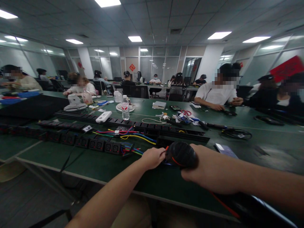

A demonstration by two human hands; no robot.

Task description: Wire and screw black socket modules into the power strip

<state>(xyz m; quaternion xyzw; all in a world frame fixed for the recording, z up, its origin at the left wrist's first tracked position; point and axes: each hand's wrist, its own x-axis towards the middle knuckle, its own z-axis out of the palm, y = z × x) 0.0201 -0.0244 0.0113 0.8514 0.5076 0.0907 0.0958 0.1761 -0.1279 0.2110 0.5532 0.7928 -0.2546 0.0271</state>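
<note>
My right hand grips a black tool with a rounded body and an orange stripe, held just above the green table's near edge. My left hand is closed at the tool's left end, fingertips pinching something small there that I cannot make out. Just left of my hands lies a long black power strip with its end open and red, blue, yellow and green wires spilling out.
More black power strips run across the table. A water bottle, a white device, a small fan, cables and scissors lie farther back. Several people sit at tables around the room.
</note>
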